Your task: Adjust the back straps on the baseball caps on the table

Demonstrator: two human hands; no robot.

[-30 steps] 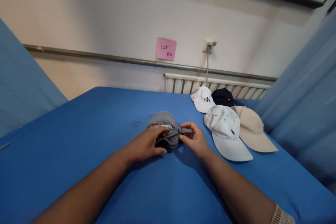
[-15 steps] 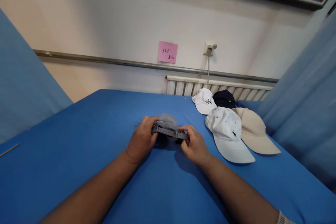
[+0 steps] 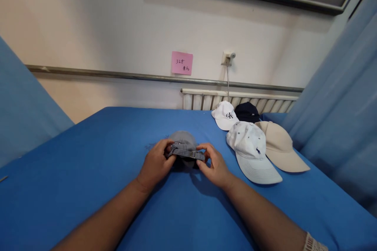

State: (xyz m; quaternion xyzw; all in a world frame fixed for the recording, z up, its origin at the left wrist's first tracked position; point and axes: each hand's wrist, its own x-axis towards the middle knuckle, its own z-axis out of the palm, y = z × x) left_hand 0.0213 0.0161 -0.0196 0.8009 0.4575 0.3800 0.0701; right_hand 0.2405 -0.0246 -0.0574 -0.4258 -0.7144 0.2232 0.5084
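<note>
A grey baseball cap [image 3: 183,138] is at the middle of the blue-covered table [image 3: 123,137], its back strap and buckle facing me. My left hand [image 3: 157,161] pinches the left end of the strap between thumb and fingers. At the strap's right end, near the buckle, my right hand [image 3: 214,164] grips with thumb below and fingers above. Most of the cap's brim is hidden behind the crown and strap.
To the right lie a white cap with black letters [image 3: 225,115], a dark navy cap [image 3: 247,112], a pale cap with a small rider emblem [image 3: 250,151] and a beige cap [image 3: 278,145]. A thin stick [image 3: 3,179] lies at the far left. Behind stands a radiator [image 3: 203,100].
The cap's strap has tipped slightly, and my right thumb has shifted under its right end. The whole view has moved a little; the other caps stay in place.
</note>
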